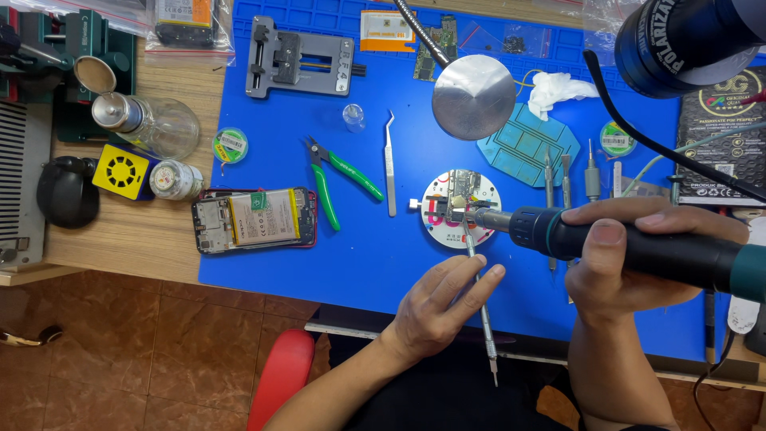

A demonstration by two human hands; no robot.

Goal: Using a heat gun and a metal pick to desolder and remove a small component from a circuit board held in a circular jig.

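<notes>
1. Right hand (630, 255) is clenched around the hot-air tool (638, 247), its nozzle at the circuit board (461, 203).
2. Left hand (439, 307) pinches tweezers (479, 287), tip touching the board.
3. The board sits on the round white holder (435, 227), on the tabletop's blue mat (383, 255).

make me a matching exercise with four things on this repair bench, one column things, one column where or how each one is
Things:
1. hot air handle
2. tweezers
3. green-handled cutters
4. opened phone

Places or states:
A. lying at the left edge of the blue mat, battery showing
B. held in the right hand, nozzle at the small board on the round white stand
C. lying loose on the mat, left of a second pair of tweezers
D. pinched in the left hand

Pairs: 1-B, 2-D, 3-C, 4-A
</notes>
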